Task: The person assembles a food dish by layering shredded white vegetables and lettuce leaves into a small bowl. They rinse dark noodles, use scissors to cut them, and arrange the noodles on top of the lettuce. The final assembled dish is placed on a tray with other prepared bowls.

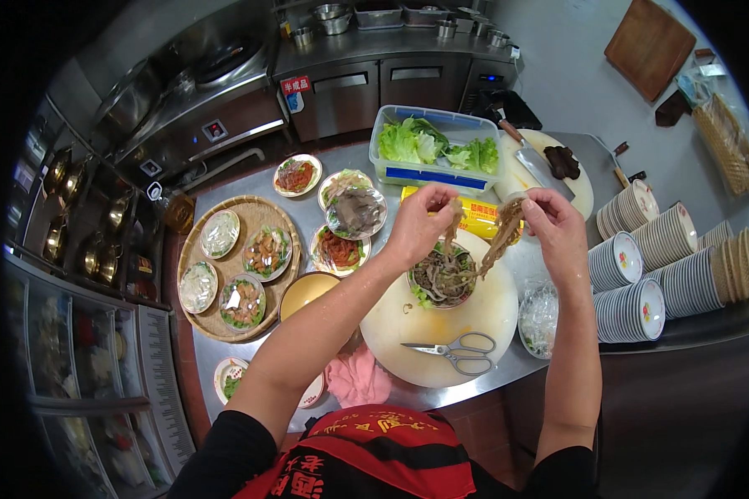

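Observation:
Both my hands are raised over a small bowl (446, 307) of leafy greens and dark brownish strips on a round cutting board (391, 312). Pinched in my left hand (424, 224) is a short piece of grey-brown food strips (454, 226). My right hand (559, 237) grips a longer bunch of the same strips (501, 241), which hangs down toward the bowl. Their exact kind is unclear, though they look soft and wet. Grey-handled scissors (453, 350) lie on the board, nearer to me than the bowl. Just beyond the hands is a yellow box (481, 213), partly covered.
A lettuce tub (437, 176) stands at the back, beside a second board (581, 185) with a knife (538, 166). Stacked plates (628, 312) fill the right side. At left are a wicker tray (193, 279) of wrapped dishes, several filled plates, and a pink cloth (358, 381).

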{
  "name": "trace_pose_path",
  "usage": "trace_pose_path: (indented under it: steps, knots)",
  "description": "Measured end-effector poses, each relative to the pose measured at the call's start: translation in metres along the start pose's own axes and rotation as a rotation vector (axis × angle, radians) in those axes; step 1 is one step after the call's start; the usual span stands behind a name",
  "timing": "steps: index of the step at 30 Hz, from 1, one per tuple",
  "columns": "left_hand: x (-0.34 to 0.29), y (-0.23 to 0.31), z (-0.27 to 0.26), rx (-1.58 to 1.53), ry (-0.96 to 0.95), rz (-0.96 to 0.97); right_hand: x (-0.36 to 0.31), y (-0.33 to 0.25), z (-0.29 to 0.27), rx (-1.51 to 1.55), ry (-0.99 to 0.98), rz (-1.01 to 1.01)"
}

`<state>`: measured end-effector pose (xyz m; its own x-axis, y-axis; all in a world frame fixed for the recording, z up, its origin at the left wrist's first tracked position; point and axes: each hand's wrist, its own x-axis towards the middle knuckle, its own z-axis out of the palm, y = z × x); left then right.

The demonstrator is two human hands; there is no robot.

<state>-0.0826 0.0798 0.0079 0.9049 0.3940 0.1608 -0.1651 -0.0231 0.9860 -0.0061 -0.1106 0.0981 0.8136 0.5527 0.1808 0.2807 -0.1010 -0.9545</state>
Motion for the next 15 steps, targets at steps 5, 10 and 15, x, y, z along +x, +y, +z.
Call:
trace_pose_path:
  steps: [5, 10, 15]
  knots:
    - [0.002, 0.067, 0.004, -0.083, -0.137, 0.033, 0.005, -0.028, -0.006, -0.059, -0.052, -0.067]
    - [0.002, 0.090, -0.001, 0.002, -0.183, 0.042, 0.018, -0.070, 0.005, -0.042, -0.109, -0.190]
    - [-0.007, 0.102, -0.011, -0.029, -0.135, -0.031, 0.017, -0.094, 0.013, 0.013, -0.163, -0.205]
